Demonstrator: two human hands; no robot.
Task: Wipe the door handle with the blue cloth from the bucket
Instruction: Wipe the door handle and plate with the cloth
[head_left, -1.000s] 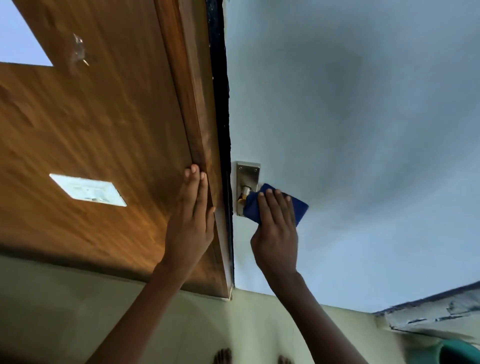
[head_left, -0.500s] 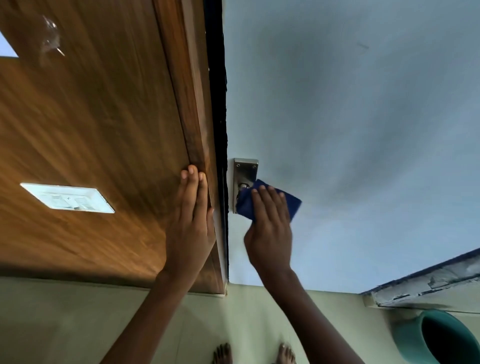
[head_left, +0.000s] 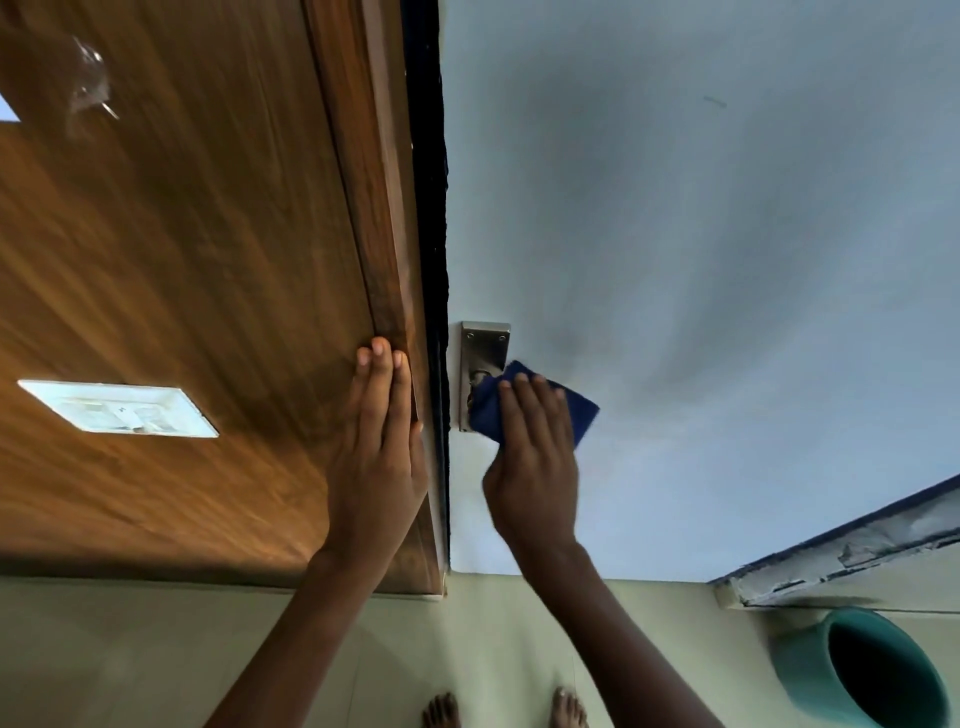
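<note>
A metal door handle plate (head_left: 484, 345) is fixed to the pale grey door (head_left: 701, 260) near its left edge. My right hand (head_left: 532, 457) presses a folded blue cloth (head_left: 579, 408) over the handle, so the lever itself is hidden. Only the plate's upper part and the round base of the handle show. My left hand (head_left: 376, 452) lies flat with fingers together against the brown wooden frame (head_left: 384, 208) beside the door's edge and holds nothing.
A white switch plate (head_left: 117, 408) sits on the wooden panel (head_left: 182, 260) at the left. A teal bucket (head_left: 862, 670) stands on the floor at the lower right, under a worn ledge (head_left: 841, 556). Bare feet (head_left: 504, 709) show on the pale floor at the bottom.
The view has dropped and shifted, bringing more of the bucket and the feet into view. My right hand with the cloth stays on the handle; my left hand stays on the frame.
</note>
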